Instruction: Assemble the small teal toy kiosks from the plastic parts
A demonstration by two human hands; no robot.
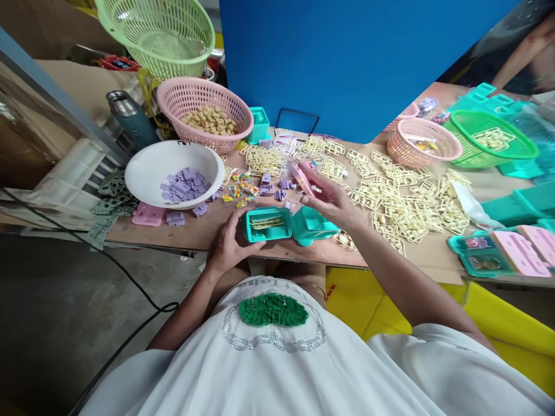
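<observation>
- Teal box [269, 237] at the near edge of the table [197, 234], open at the top, cream frames [266, 223] lying inside!
- Left hand [229, 241] is on it, straddling the left end, fingers on the far side and thumb along the near side.
- Over to the right hand [332, 199]: pink piece [302, 180] pinched between thumb and fingers, up off the table, well apart from the left hand.
- Just right of the box, below that pink piece, sits a second teal container [314, 226].
- Farther left, a white bowl [137, 176] with lilac pieces [186, 185] in it; beyond it, a pink basket [234, 128] of tan pieces [212, 119].
- And on the right, more cream frames spread across the table, a green basket [473, 151] beyond them.
</observation>
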